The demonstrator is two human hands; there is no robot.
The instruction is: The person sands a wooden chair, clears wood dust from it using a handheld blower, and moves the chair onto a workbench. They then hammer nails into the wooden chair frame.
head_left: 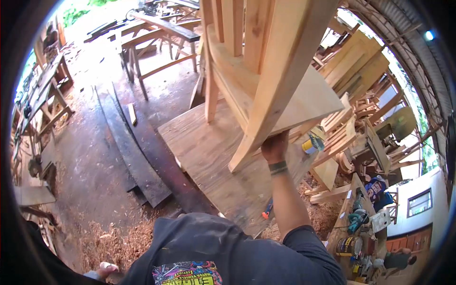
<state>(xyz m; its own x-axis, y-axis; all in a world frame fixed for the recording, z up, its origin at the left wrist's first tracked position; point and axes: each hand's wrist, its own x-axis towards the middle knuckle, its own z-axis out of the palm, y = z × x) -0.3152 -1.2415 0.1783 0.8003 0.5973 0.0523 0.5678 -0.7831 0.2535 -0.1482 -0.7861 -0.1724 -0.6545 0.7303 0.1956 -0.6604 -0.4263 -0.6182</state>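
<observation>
An unfinished wooden chair (280,90) with a slatted back stands on a plywood worktable (209,156). My right hand (274,148), with a dark band on its wrist, reaches to the underside of the seat beside the back leg. It looks closed on the chair there, though the seat and leg hide most of its fingers. Low at the left edge of my dark shirt, my left hand (105,271) is partly visible. Its fingers are closed around a small whitish thing whose kind I cannot make out.
A yellow and white can (309,145) stands near the chair. A blue and orange tool (268,209) lies at the table edge. Dark planks (130,147) lie left on the floor, among wood shavings (114,249). Rightward are stacked chair parts (344,130), a teal power tool (358,219) and a person (398,260).
</observation>
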